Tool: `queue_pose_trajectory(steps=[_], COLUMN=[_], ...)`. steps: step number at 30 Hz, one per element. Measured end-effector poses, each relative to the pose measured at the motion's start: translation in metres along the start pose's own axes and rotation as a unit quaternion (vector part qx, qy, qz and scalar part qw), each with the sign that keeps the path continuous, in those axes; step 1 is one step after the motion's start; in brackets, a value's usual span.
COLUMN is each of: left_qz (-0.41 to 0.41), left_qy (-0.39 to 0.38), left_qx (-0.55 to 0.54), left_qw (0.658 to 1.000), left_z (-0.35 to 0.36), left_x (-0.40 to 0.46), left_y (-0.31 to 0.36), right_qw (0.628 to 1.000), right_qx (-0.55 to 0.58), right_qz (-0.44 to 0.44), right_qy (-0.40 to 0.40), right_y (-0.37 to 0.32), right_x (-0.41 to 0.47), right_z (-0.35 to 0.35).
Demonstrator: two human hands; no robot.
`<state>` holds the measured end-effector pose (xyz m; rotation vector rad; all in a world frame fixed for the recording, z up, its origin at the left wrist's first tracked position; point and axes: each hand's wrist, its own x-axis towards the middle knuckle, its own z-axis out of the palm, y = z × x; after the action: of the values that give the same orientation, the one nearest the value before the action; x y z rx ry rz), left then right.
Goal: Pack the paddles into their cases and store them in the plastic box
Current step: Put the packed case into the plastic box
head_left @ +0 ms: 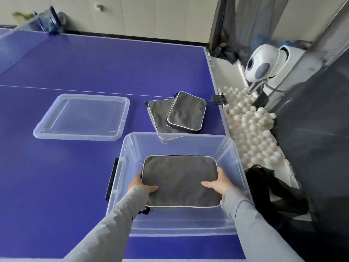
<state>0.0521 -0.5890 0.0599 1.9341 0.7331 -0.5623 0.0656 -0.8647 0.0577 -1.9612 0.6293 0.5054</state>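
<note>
Grey case flat inside clear plastic box.

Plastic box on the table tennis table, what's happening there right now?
A person holds a grey paddle case inside the clear plastic box, left hand gripping its left edge and right hand its right edge. Two more grey cases lie overlapping on the blue table just behind the box. The box lid lies on the table to the left.
</note>
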Motion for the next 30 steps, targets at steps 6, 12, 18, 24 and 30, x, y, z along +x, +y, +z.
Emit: queue_pose_trajectory(steps=[6, 12, 18, 24, 30], left_qz=[-0.015, -0.014, -0.01, 0.033, 0.154], left_qy=[0.003, -0.007, -0.003, 0.003, 0.038], left_qx=[0.018, 0.174, 0.229, 0.24, 0.358], left_qw=[1.0, 0.985, 0.973, 0.97, 0.92], left_z=[0.005, 0.011, 0.013, 0.016, 0.017], left_x=[0.014, 0.02, 0.021, 0.015, -0.004], left_y=[-0.016, -0.014, -0.012, -0.015, -0.007], right_qw=[0.991, 0.982, 0.972, 0.964, 0.947], right_qx=[-0.132, -0.186, -0.231, -0.263, -0.308], right_qz=[0.027, 0.038, 0.039, 0.029, -0.06], right_qy=[-0.008, -0.001, 0.005, 0.016, 0.064], right_y=[0.007, 0.014, 0.014, 0.008, -0.009], right_x=[0.011, 0.018, 0.017, 0.008, -0.011], right_z=[0.014, 0.025, 0.027, 0.027, 0.023])
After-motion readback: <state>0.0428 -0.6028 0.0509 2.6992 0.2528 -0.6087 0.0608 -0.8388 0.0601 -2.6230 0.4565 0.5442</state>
